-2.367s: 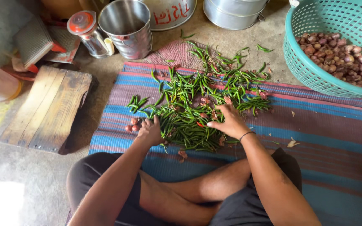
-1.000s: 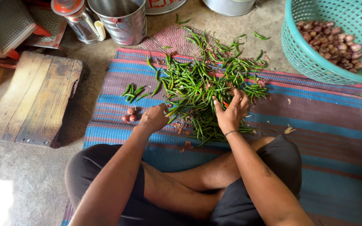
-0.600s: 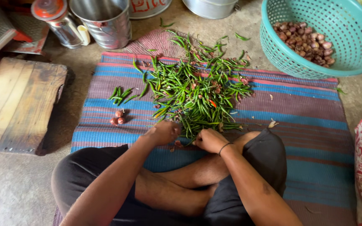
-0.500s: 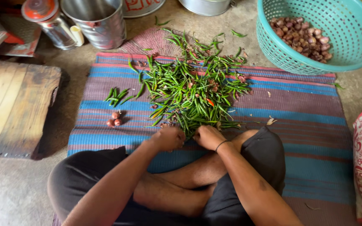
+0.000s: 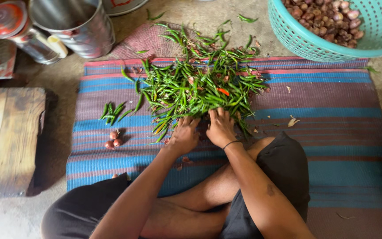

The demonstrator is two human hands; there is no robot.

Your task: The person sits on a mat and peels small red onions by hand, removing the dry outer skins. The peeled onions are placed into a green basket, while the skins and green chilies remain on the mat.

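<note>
Green chillies (image 5: 195,86) heaped at my fingertips.
Left hand (image 5: 183,135) and right hand (image 5: 221,128) curl side by side on the pile's near edge; bare striped mat (image 5: 332,132) opens rightward.

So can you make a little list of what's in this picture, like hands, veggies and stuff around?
left hand: on the near edge of the chilli pile
right hand: beside it, fingers in the same pile
green chilli pile: heaped on the striped mat, a few red ones mixed in
small chilli bunch: apart, left of the pile
loose shallots: on the mat, near the left hand
teal basket: holds more shallots
metal pot: behind the mat
wooden board: left of the mat
</note>
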